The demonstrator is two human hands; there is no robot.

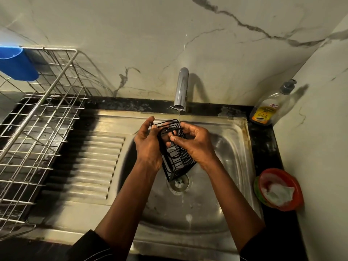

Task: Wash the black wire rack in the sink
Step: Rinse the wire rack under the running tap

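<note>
Over the basin, left hand curls round the rack on its left side; right hand pinches its wires from the right. Rack tilted, top end under tap, thin stream landing by right fingers, low corner just above drain. Sink is steel. Soap bottle and red bowl on right counter; drainer with blue cup on left.

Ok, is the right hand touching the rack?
Touching. The head view shows the right hand with its thumb and fingers pinching the wires of the rack near its upper end.
</note>
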